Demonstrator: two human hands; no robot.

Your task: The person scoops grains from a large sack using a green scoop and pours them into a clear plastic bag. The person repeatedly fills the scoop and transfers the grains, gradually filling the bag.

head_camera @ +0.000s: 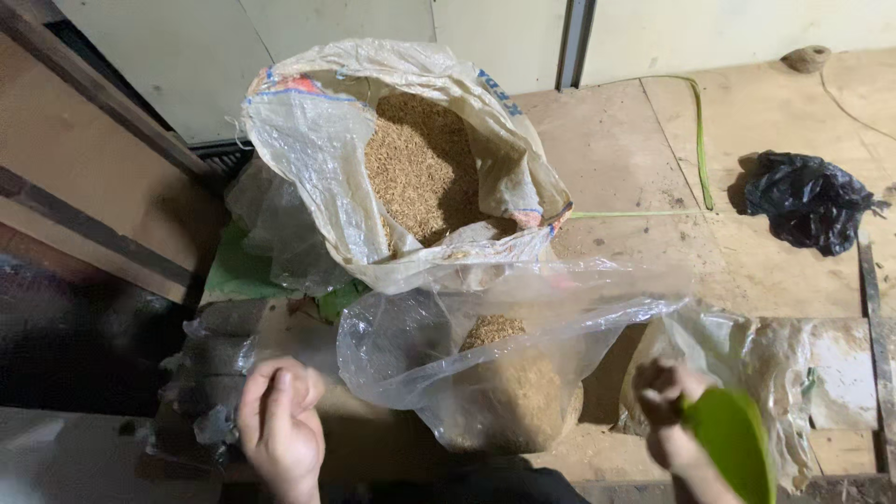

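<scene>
Two hands low in frame: I see my left hand [280,422] curled closed, seemingly empty, beside the clear bag [485,359] of husk in front of the big sack [317,159]. Right hand [667,401] grips a green scoop [733,443]; filling step, next dip needs the bag mouth held open.

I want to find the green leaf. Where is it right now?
In the head view, the green leaf is at the bottom right, held in the right hand, just right of the clear plastic bag of grain.
</scene>
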